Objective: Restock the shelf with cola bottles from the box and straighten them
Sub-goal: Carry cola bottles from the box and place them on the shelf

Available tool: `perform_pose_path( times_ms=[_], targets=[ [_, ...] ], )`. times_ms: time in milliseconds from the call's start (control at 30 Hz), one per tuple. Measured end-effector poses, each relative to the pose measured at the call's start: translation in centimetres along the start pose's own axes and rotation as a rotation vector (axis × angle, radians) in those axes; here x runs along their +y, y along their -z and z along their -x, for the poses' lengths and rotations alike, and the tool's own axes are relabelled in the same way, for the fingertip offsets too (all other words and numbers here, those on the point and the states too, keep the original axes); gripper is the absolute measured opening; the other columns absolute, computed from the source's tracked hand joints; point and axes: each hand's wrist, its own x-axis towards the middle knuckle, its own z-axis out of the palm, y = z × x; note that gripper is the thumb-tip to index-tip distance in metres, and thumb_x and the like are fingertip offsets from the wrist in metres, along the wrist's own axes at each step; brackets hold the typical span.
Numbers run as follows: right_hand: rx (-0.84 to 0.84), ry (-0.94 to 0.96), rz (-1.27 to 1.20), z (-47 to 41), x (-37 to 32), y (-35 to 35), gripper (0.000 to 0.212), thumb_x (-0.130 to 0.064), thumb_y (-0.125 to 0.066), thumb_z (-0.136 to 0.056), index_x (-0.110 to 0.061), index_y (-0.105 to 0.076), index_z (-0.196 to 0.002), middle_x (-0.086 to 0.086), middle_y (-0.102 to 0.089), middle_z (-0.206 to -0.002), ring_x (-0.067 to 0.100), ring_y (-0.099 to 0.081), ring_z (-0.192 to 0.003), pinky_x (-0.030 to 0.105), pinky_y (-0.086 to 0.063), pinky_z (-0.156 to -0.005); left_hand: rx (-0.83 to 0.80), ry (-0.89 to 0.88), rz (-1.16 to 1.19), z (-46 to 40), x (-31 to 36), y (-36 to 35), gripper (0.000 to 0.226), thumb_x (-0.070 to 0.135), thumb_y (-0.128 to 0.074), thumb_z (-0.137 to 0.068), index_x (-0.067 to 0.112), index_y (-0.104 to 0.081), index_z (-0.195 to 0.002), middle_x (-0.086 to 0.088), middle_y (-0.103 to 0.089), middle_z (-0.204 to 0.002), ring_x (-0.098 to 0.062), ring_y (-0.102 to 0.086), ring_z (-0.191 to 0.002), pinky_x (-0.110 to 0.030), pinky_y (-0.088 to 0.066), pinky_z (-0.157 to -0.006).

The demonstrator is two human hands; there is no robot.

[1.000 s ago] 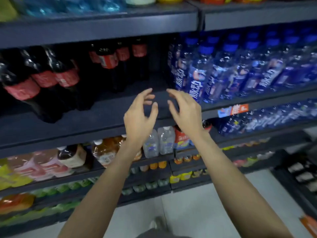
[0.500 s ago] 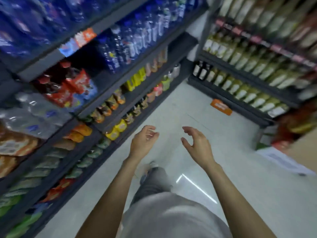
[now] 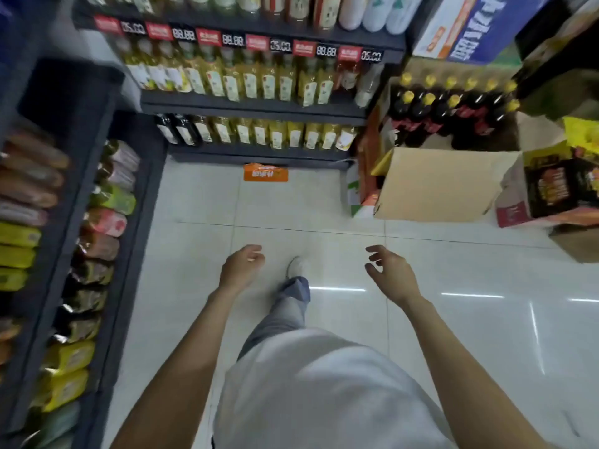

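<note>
Cardboard box (image 3: 440,184): one, plain brown, open-topped, standing on the floor (image 3: 324,202) at the foot of the right-hand stock pile. Its near wall hides the lower bodies of the contents.

Cola bottles (image 3: 450,115): dark, glossy plastic with yellow caps and red labels, upright in the box in close rows; about eleven caps can be made out, the back row blurred, so the count is uncertain.

Left hand (image 3: 241,265): bare, low over the floor, well apart from the box; fingers loosely curled under, thumb side uppermost, the grip holding nothing. Fingertips are tucked out of sight.

Right hand (image 3: 390,273): bare, also over the floor, nearer the box but clear of it; fingers spread and slightly hooked, the grip empty.

Floor: pale, glossy square tiles with streaks of reflected light.

Orange sign (image 3: 265,172): one, flat on the floor against the base of the far shelf (image 3: 252,111); lettering unreadable.

Far shelf: dark metal, two full tiers in view, a third cut off by the top edge; yellow-liquid bottles with pale labels, too blurred to count. Red and black price tags along the upper rail.

Left shelf (image 3: 97,222): dark, stocked with soft packets, heavily smeared.

White shoe (image 3: 296,265): one visible, below a grey trouser leg.
</note>
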Motion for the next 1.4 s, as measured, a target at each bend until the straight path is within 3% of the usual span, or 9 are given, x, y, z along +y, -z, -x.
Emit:
perform_pose_path(
  times_ms=[133, 400, 500, 633, 800, 933, 1200, 1333, 1400],
  targets=[
    [0.089, -0.079, -0.115, -7.2, 2.4, 7.3, 0.028, -0.016, -0.057, -0.091, -0.016, -0.059, -0.119, 0.003, -0.067, -0.105, 0.021, -0.062, -0.097, 0.029, -0.047, -0.08, -0.051, -0.117, -0.114, -7.0, 11.0, -2.5, 0.031, 0.026, -0.054, -0.092, 0.02, -0.06, -0.123, -0.001, -0.065, -0.117, -0.02, -0.06, -0.106, -0.023, -0.042, -0.081],
    [0.22, -0.046, -0.265, -24.8, 8.9, 18.5, 0.029, -0.009, -0.058, -0.085, -0.011, -0.062, -0.114, 0.007, -0.069, -0.097, 0.024, -0.064, -0.09, 0.042, -0.052, -0.085, -0.078, -0.351, -0.193, -17.1, 29.4, -11.2, 0.027, 0.025, -0.057, -0.092, 0.019, -0.06, -0.119, 0.003, -0.068, -0.109, -0.015, -0.063, -0.098, -0.032, -0.05, -0.088],
    [0.224, -0.054, -0.262, -32.4, 12.5, 21.3, 0.034, -0.004, -0.058, -0.083, -0.01, -0.059, -0.117, 0.009, -0.068, -0.103, 0.029, -0.063, -0.092, 0.045, -0.051, -0.086, -0.07, -0.412, -0.145, -20.2, 35.1, -16.3, 0.027, 0.022, -0.058, -0.093, 0.02, -0.059, -0.12, 0.009, -0.064, -0.106, -0.007, -0.06, -0.094, -0.024, -0.048, -0.084],
    [0.161, -0.129, -0.202, -40.5, 16.5, 23.6, 0.048, -0.005, -0.061, -0.085, -0.012, -0.047, -0.13, 0.012, -0.062, -0.118, 0.032, -0.059, -0.107, 0.042, -0.048, -0.093, -0.046, -0.357, -0.024, -24.7, 40.3, -24.3, 0.037, 0.018, -0.06, -0.091, 0.016, -0.053, -0.128, -0.002, -0.061, -0.121, -0.014, -0.059, -0.109, -0.025, -0.046, -0.091],
    [0.028, 0.012, -0.086, -47.5, 20.3, 23.7, 0.076, -0.005, -0.069, -0.08, -0.021, -0.031, -0.143, 0.009, -0.048, -0.137, 0.029, -0.047, -0.125, 0.04, -0.044, -0.098, 0.137, -0.227, 0.077, -30.3, 43.7, -31.9, 0.068, 0.014, -0.065, -0.087, 0.009, -0.03, -0.145, -0.011, -0.039, -0.146, -0.024, -0.043, -0.131, -0.04, -0.04, -0.105],
    [-0.09, 0.236, -0.12, -50.5, 21.5, 23.1, 0.089, -0.003, -0.075, -0.071, -0.019, -0.029, -0.146, 0.008, -0.036, -0.148, 0.026, -0.034, -0.136, 0.03, -0.03, -0.107, 0.29, -0.184, -0.003, -33.4, 44.1, -34.6, 0.079, 0.016, -0.069, -0.083, 0.007, -0.024, -0.148, -0.014, -0.035, -0.149, -0.029, -0.033, -0.137, -0.039, -0.029, -0.112],
    [-0.055, 0.302, -0.242, -52.7, 21.6, 21.7, 0.07, -0.025, -0.083, -0.07, -0.011, -0.039, -0.123, 0.008, -0.057, -0.122, 0.028, -0.06, -0.105, 0.027, -0.041, -0.073, 0.457, -0.305, -0.182, -35.4, 43.1, -37.2, 0.074, 0.008, -0.079, -0.068, 0.014, -0.046, -0.134, -0.011, -0.045, -0.136, -0.032, -0.038, -0.127, -0.042, -0.038, -0.103],
    [0.019, 0.282, -0.179, -51.1, 22.1, 22.4, 0.068, -0.027, -0.079, -0.073, -0.023, -0.033, -0.123, 0.004, -0.064, -0.113, 0.031, -0.066, -0.096, 0.039, -0.053, -0.073, 0.418, -0.321, -0.245, -35.4, 42.9, -38.0, 0.073, 0.008, -0.08, -0.067, 0.018, -0.042, -0.129, -0.006, -0.05, -0.135, -0.026, -0.042, -0.13, -0.046, -0.048, -0.096],
    [0.085, 0.289, -0.183, -49.2, 22.1, 23.2, 0.069, -0.024, -0.078, -0.073, -0.02, -0.035, -0.125, 0.004, -0.065, -0.112, 0.03, -0.067, -0.094, 0.043, -0.056, -0.073, 0.386, -0.341, -0.24, -35.0, 42.9, -37.8, 0.072, 0.007, -0.079, -0.068, 0.024, -0.036, -0.123, -0.006, -0.052, -0.13, -0.027, -0.049, -0.124, -0.049, -0.052, -0.086]
  ],
)
